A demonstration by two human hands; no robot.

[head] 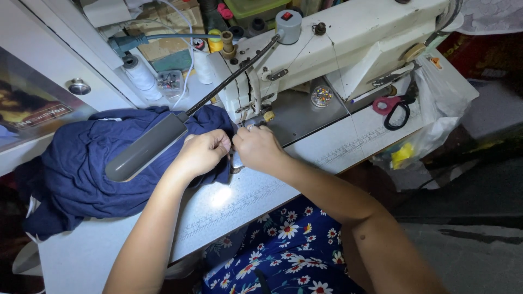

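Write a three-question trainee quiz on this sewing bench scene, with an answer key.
1. True or false: the left hand rests on the navy fabric.
2. What lies right of the sewing machine? A) pliers B) scissors with red and black handles C) a ruler
3. Which hand is closer to the needle area?

Key: 1 true; 2 B; 3 the right hand.

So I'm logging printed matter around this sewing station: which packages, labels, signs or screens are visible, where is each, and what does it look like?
Poster: far left, beside the navy fabric; flat, dark picture with a pale lettered strip.
Cardboard box: behind the thread spools, top centre-left; brown, rectangular.
Small clear case: next to the white thread cone; transparent, small dark items inside.
Plastic bag: right of the sewing machine; translucent white.
No screens.
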